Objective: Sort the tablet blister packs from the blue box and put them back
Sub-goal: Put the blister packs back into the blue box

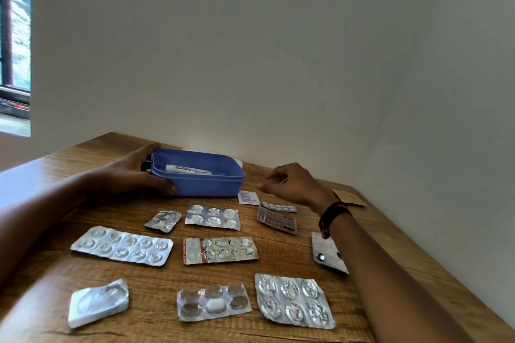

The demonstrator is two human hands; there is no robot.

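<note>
The blue box [195, 184] stands at the back of the wooden table [278, 253], with a white tube or pack lying inside it. My left hand [133, 172] grips its left end, thumb along the front wall. My right hand [289, 182] hovers to the right of the box with loosely curled fingers, holding nothing that I can see. Several silver blister packs lie spread in rows in front of the box, among them a long ten-tablet strip [121, 245], a red-edged printed strip [220, 250] and a six-tablet pack [213, 216].
A white lid [239, 162] shows behind the box. A tan card [349, 198] lies near the wall at the right. A small leaflet sachet [249, 198] sits by the box's right corner. The wall runs close behind the table; a window is at the far left.
</note>
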